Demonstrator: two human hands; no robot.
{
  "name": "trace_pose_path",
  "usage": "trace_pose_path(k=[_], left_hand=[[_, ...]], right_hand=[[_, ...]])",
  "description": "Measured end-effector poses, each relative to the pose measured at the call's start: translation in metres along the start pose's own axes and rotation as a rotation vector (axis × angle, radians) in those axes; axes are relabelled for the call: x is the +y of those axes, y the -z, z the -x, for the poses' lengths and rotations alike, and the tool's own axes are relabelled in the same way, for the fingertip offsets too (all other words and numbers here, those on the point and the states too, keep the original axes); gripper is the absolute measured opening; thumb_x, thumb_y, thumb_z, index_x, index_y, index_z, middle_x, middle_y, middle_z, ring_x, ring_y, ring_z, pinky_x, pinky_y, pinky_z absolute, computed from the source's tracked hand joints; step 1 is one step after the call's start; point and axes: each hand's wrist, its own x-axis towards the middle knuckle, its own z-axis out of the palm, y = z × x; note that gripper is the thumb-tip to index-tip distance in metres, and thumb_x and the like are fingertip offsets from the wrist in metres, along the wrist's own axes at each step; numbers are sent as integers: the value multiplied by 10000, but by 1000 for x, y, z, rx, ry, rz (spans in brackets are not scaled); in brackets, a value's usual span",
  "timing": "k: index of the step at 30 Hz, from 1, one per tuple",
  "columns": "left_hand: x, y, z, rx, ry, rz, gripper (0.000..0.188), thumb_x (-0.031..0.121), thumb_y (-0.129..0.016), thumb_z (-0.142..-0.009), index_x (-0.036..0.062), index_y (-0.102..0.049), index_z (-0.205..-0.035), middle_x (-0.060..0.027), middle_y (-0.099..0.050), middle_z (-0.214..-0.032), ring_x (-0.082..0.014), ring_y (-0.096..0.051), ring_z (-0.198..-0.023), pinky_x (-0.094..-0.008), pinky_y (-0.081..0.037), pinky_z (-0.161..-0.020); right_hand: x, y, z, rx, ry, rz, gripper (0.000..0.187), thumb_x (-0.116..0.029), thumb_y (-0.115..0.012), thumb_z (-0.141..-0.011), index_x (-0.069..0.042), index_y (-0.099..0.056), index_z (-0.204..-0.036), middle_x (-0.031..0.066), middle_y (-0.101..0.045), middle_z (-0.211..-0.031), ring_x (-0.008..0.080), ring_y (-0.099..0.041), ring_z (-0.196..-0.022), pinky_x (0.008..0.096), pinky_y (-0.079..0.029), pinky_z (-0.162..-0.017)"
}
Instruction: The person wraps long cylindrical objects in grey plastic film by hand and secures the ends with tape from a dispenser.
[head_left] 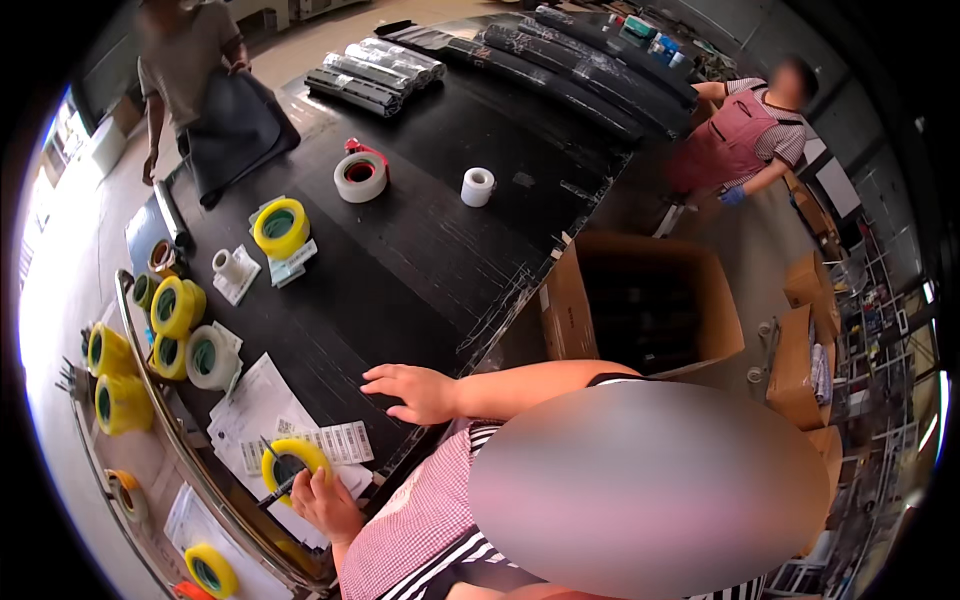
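Observation:
My left hand [326, 507] is at the table's near left corner, fingers curled on the edge of a yellow tape roll [312, 453]. A dark, thin-bladed tool that looks like scissors [274, 496] lies across the roll beside those fingers; its handle cannot be made out. Under the roll are white sheets of paper [262, 388] and a strip of printed labels [345, 440]. My right hand [412, 394] hovers over or rests on the black tabletop [400, 290], palm down, fingers spread, holding nothing.
More tape rolls [178, 307] stand along the left metal rail [165, 410]. A red tape dispenser [362, 174] and a white roll [477, 186] sit mid-table. Wrapped black rolls [560, 75] lie at the back. An open carton [565, 310] stands right. Two people work nearby.

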Motion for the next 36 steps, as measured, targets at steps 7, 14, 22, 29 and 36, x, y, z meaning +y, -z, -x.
trace_pose_path(k=[7,14,22,29,36], left_hand=[[48,0,-23,9,-273,143,203,135,-733,-795,98,-693,-991,-151,-582,-1134,-321,-550,-1053,-460,-392,-941],[134,-24,-78,-181,-630,416,226,87,-744,-748,104,-674,-963,-106,-601,-1093,-321,-551,-996,-450,-430,-874],[213,-40,-70,-272,-774,403,216,123,-741,-754,107,-664,-955,-98,-592,-1084,-319,-547,-988,-443,-428,-873],[361,-107,-81,-416,-613,507,101,76,-695,-766,76,-625,-840,-109,-612,-896,-312,-579,-870,-420,-456,-803],[471,-248,-117,-480,-131,649,185,171,-721,-844,31,-708,-964,-152,-729,-868,-266,-695,-785,-363,-543,-745]], right_hand=[[4,54,178,448,-453,-78,447,-23,-663,-823,-66,-589,-1262,120,-564,-1226,202,-653,-930,316,-551,-804],[8,22,283,523,-652,-92,431,-69,-665,-808,-64,-612,-1235,94,-571,-1210,191,-647,-920,311,-540,-836],[24,39,348,675,-674,-156,400,-77,-694,-811,-49,-635,-1206,90,-602,-1157,170,-657,-899,283,-557,-787],[60,138,311,681,-366,-136,254,-52,-711,-810,-32,-646,-1055,116,-638,-1009,279,-647,-946,365,-522,-805],[20,180,251,740,-201,143,201,-151,-704,-800,-26,-642,-945,152,-561,-1102,321,-530,-1072,407,-442,-972]])
